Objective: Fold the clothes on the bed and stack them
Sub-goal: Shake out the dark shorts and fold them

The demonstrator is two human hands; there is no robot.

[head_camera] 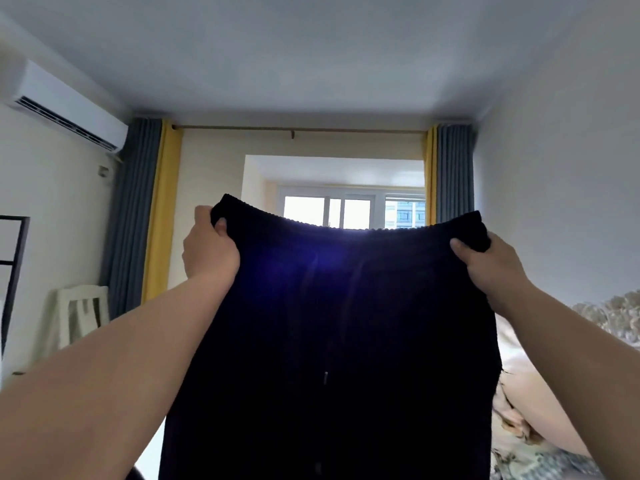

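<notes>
Both hands are closed on the ribbed waistband of a dark knit garment, the left hand pinching its left corner and the right hand its right corner. It hangs spread before the window, above the bed at lower right.

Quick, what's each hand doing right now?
Left hand: closed, gripping one corner of the black pants at the waistband.
Right hand: closed, gripping the other corner.
</notes>
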